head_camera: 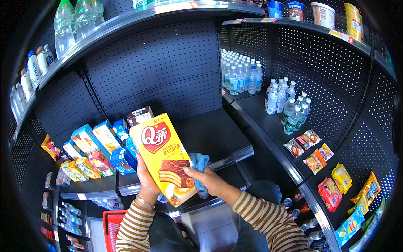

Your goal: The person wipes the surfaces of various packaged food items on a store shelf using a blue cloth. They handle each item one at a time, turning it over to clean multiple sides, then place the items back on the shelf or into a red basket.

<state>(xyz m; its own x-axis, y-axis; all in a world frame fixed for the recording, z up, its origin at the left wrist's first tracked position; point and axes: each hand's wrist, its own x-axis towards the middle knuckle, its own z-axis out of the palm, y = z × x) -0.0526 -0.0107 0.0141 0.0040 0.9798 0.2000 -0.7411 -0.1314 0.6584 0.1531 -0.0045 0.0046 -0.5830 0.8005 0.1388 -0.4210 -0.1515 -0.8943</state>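
Observation:
A yellow snack-cake box (157, 138) is held up in front of me, tilted, its printed front towards me. My left hand (147, 176) grips its lower left side, the fingers hidden behind it. On the right side, my right hand (209, 179) presses its thumb on the box front and also clasps a blue cloth (199, 163) against the edge. Behind the box, several snack boxes stand on the black shelf (214, 132), among them a dark brown box (140, 116) and a blue box (122, 160).
A red shopping basket (108, 226) sits low at my left. Water bottles (242, 75), green-labelled bottles (294, 118) and snack packets (329, 193) occupy the right-hand shelf. An upper shelf edge (126, 28) with bottles curves overhead. Cans (296, 213) lie beneath the right shelf.

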